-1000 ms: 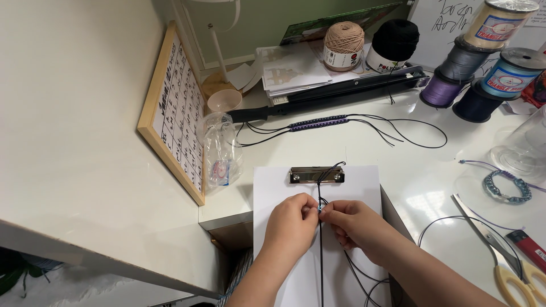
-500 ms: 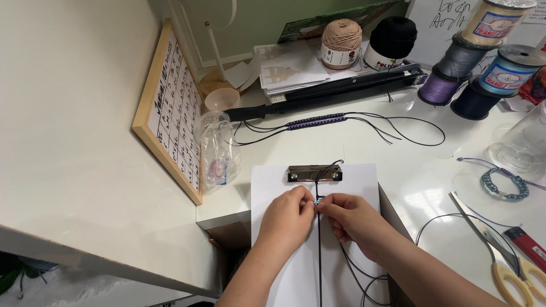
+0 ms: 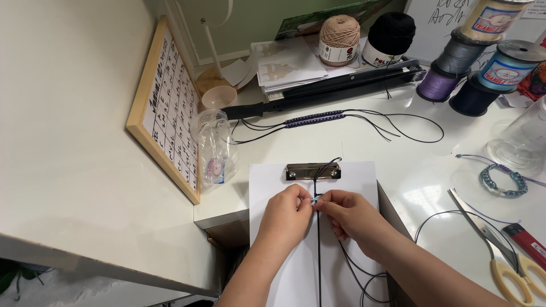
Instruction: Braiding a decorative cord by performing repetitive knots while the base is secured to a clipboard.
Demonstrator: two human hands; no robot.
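A wooden-framed board [image 3: 166,108] with rows of dark lettering on white leans at the left of the frame, and just right of it lies a clear plastic bag [image 3: 214,149] holding a small pink and blue item. Along the top edge stand a beige yarn ball [image 3: 339,37] and a black yarn ball [image 3: 392,37], each with a round paper label. In the upper right corner are several spools of cord [image 3: 480,62] in purple, grey, navy and light blue, two with round printed labels on top.

Low in the middle of the frame, a white clipboard [image 3: 273,182] lies on the white desk [image 3: 409,170]. Its metal clip [image 3: 313,171] clamps a black cord [image 3: 318,250] that runs straight down the board. The left hand [image 3: 286,215] and right hand [image 3: 348,211] meet just below the clip, fingers pressed together and pinching the cord at a small knot with a touch of blue between the fingertips. More loose black cord curls off the lower right of the board.

Above the clipboard lies a finished braided band [image 3: 314,118] in black and purple with long loose ends. At the right edge lie a blue beaded bracelet [image 3: 503,180], yellow-handled scissors [image 3: 500,250] and a red lighter [image 3: 526,243].
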